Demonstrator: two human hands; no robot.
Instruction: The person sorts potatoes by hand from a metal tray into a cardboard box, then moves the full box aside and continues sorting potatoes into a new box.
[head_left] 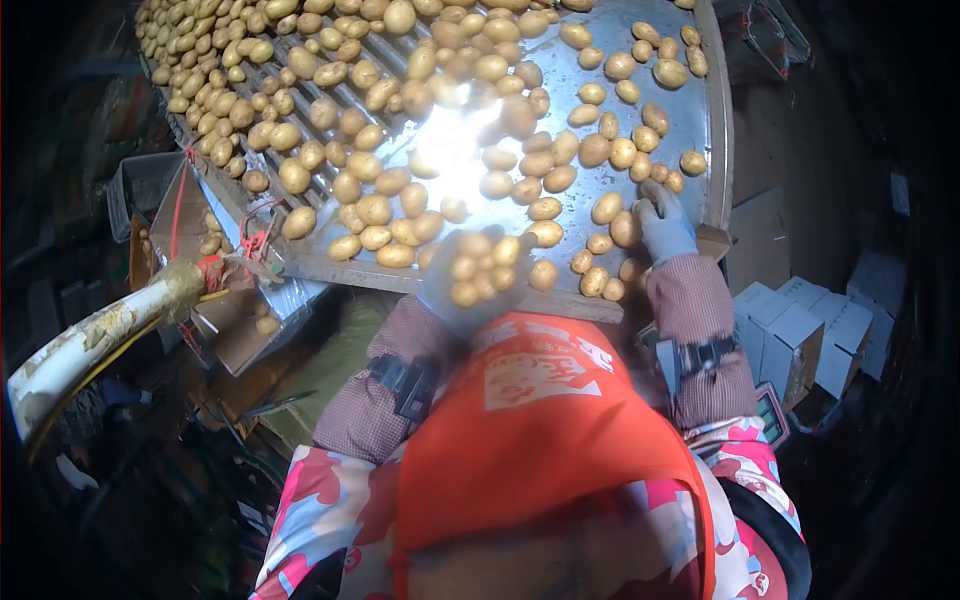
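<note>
My left hand (pixel 436 292), gloved and blurred, is at the table's front edge. It cradles a cluster of several small potatoes (pixel 482 272). My right hand (pixel 666 222), in a pale glove, reaches over the right side of the metal table (pixel 683 112). Its thumb and fingers are apart, beside a potato (pixel 625 229) and just below a small group of potatoes (pixel 674 182). Some fingertips are hard to make out. Loose potatoes (pixel 594 150) lie spread on the metal between and beyond my hands.
A dense heap of potatoes (pixel 215 105) covers the slatted left side. Strong glare (pixel 455 150) whitens the middle. A raised rim (pixel 719 120) bounds the right. An open cardboard box (pixel 240 335) and a peeling white pipe (pixel 105 345) stand left; white cartons (pixel 790 335) sit right.
</note>
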